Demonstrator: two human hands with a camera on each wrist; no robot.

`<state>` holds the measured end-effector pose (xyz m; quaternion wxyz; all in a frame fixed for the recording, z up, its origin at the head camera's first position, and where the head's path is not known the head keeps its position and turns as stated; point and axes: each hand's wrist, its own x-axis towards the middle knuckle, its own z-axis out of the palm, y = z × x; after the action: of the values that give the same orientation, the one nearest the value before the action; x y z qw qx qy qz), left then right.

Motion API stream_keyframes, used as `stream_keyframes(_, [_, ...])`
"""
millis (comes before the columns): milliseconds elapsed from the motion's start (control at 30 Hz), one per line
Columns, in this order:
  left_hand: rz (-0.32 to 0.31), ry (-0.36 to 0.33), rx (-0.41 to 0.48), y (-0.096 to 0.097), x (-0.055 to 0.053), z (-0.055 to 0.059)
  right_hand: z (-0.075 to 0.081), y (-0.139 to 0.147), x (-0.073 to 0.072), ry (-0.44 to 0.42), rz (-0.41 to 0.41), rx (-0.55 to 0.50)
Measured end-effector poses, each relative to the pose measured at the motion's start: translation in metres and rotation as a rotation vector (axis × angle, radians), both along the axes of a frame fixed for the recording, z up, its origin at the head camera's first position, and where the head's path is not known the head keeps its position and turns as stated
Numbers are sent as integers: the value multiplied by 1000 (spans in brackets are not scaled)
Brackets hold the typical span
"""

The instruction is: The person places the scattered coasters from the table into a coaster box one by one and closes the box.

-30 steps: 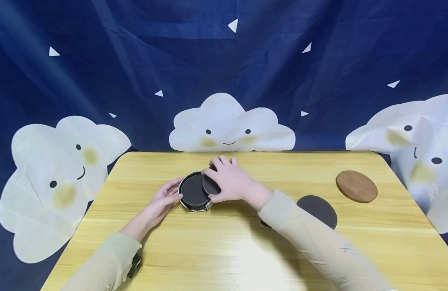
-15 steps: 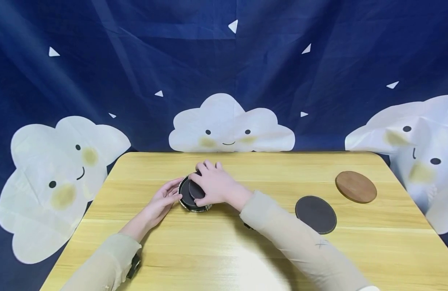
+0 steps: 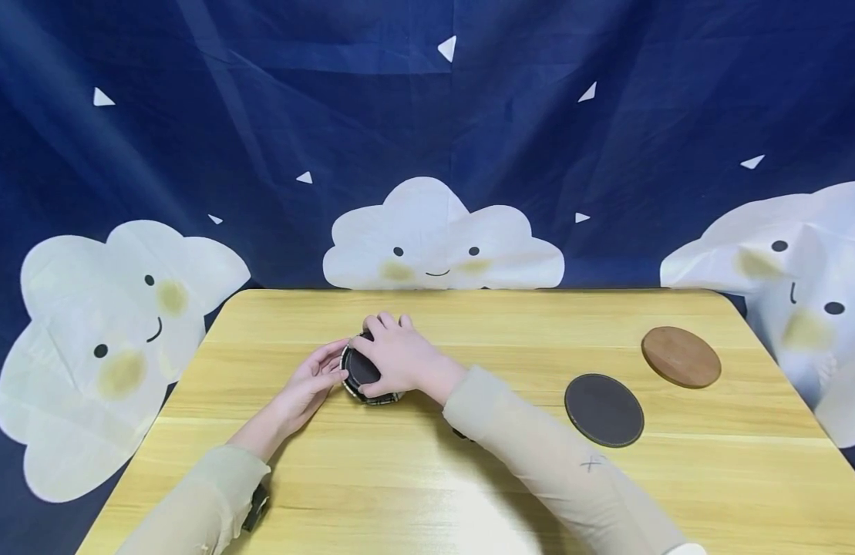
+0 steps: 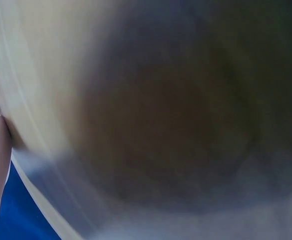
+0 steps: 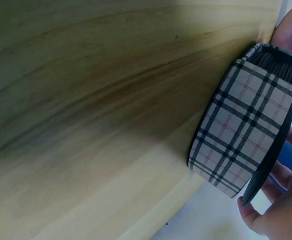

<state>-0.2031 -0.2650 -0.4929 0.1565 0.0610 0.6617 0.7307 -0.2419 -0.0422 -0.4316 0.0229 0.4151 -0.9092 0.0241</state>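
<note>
A round plaid coaster holder, white with black and red lines, stands on the table with a stack of dark coasters inside. My left hand rests round its left side, thumb and fingers at the rim. From above, my right hand grips a dark round coaster by its edge, over the holder's opening. The right wrist view has this coaster tilted along the holder's rim, fingertips on its edge. Much of the holder is hidden behind the right hand. Blur fills most of the left wrist view.
Another dark round coaster lies flat on the wooden table, right of the right forearm. Farther back and right lies a brown round coaster. A blue curtain with cloud prints hangs behind the table.
My right hand has moved left with the dark coaster, which covers more of the holder's opening. The left hand has stayed at the holder's side. The dark coaster on the table is now fully uncovered.
</note>
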Motion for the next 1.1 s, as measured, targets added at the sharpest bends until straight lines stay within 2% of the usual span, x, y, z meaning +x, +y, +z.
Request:
stream_keyframes(233, [8, -14, -4, 1, 0, 0, -3, -2, 0, -32, 2, -14])
stream_keyframes(767, [12, -19, 4, 1, 0, 1, -5, 0, 2, -44, 51, -54])
stream_keyframes(1100, [6, -14, 5, -1, -1, 0, -5, 3, 5, -60, 41, -28])
